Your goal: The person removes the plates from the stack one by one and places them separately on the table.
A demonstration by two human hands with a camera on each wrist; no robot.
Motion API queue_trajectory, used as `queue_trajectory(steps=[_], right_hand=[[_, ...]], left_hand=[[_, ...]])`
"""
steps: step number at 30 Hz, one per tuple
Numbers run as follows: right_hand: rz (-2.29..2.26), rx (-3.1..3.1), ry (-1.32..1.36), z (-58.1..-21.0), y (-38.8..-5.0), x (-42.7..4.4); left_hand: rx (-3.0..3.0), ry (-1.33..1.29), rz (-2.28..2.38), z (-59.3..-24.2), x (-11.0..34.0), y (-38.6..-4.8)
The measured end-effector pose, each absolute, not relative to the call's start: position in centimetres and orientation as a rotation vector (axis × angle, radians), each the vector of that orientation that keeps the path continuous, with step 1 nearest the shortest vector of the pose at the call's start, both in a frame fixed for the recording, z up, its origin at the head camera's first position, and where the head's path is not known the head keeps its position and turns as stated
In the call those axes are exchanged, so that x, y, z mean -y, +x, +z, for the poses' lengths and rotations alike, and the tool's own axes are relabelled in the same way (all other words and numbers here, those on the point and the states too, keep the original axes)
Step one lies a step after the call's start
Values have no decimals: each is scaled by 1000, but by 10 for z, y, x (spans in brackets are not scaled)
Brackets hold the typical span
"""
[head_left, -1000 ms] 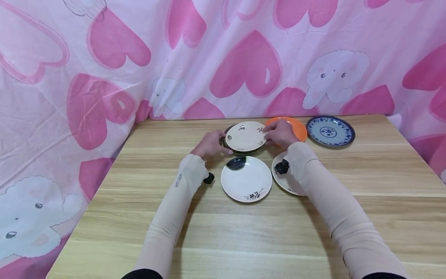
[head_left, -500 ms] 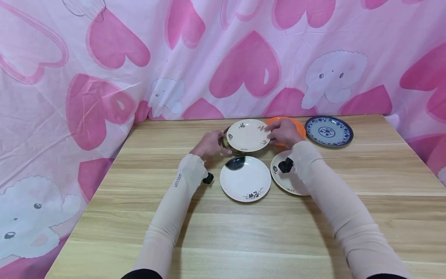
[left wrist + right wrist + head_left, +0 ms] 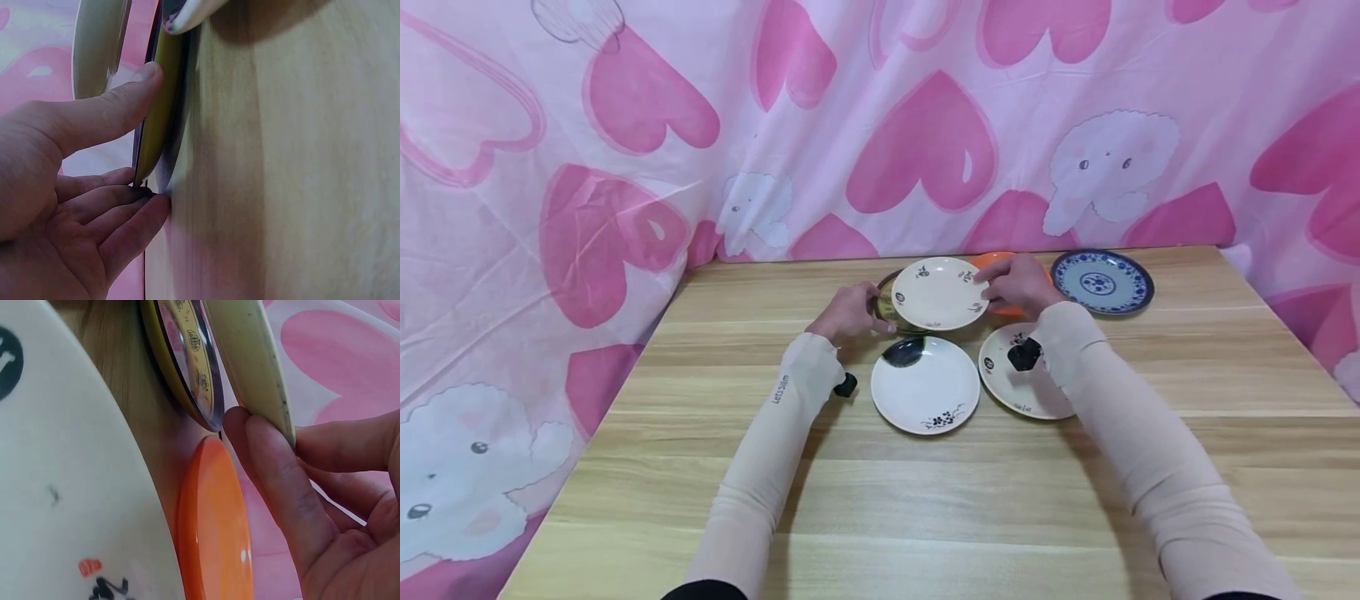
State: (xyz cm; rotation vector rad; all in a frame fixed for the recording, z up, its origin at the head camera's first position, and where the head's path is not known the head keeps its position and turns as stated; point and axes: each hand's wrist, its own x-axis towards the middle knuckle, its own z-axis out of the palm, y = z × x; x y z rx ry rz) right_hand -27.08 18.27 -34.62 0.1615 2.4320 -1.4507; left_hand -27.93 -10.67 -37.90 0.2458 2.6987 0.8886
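Observation:
My right hand (image 3: 1024,285) pinches the right rim of a cream plate (image 3: 938,293) with small dark motifs. In the right wrist view, this raised plate (image 3: 256,362) is tilted and stands apart from the yellow plate (image 3: 200,369) beneath it. That dark-rimmed yellow plate (image 3: 886,307) lies on the table, partly covered from above. At its left edge rests my left hand (image 3: 847,312), thumb along the near side. In the left wrist view, the fingertips touch the rim of the yellow plate (image 3: 164,106), with the fingers fairly straight.
A white plate (image 3: 925,392) with a black patch lies in front. Right of it is another cream plate (image 3: 1011,383), partly under my right wrist. An orange plate (image 3: 995,259) and a blue-and-white plate (image 3: 1102,283) stand at the back, near the heart-patterned cloth (image 3: 925,150).
My right hand has lifted the cream plate and shifted it slightly right, uncovering more of the yellow plate. My left hand has stayed at the yellow plate's edge.

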Motion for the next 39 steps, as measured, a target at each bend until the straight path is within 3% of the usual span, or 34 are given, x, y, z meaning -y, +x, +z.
queue_trajectory(steps=[23, 39], right_hand=[[-1314, -2491, 94, -342, -261, -213], [-1216, -2521, 78, -338, -242, -265]], left_hand=[[-2682, 216, 935, -382, 108, -278], [-2669, 235, 957, -378, 104, -275]])
